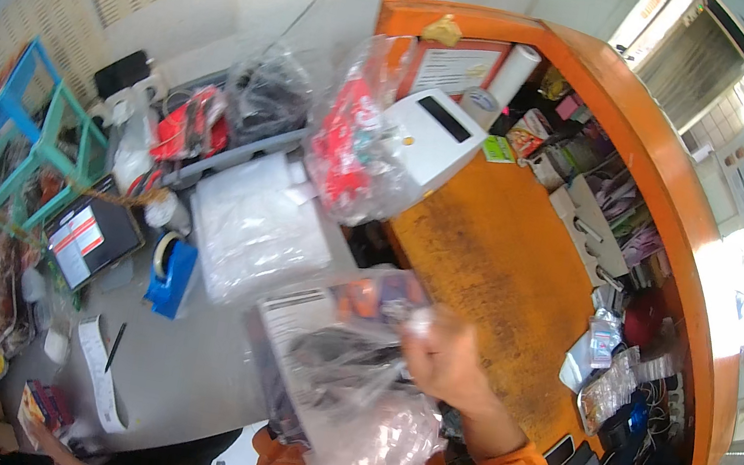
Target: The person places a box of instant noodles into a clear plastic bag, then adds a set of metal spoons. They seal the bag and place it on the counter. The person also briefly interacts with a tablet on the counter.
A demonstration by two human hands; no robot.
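Observation:
My right hand (443,357) is closed in a blurred fist on the gathered edge of a clear plastic bag (375,445). The bag spreads down over my lap. Dark goods and a printed sheet (292,318) show in or under the plastic; I cannot tell which. Something small and white (419,322) shows at my fingertips. Far at the lower left, my left hand (44,437) reaches beside a small printed box (42,405) on the grey table (189,371). Its fingers are partly hidden, so whether it grips the box is unclear.
A stack of clear plastic bags (264,223) lies near a blue tape dispenser (172,274). A paper slip (100,372) and a black pen (116,347) rest on the table. To the right stands an orange wooden counter (503,282) with a white machine (431,136).

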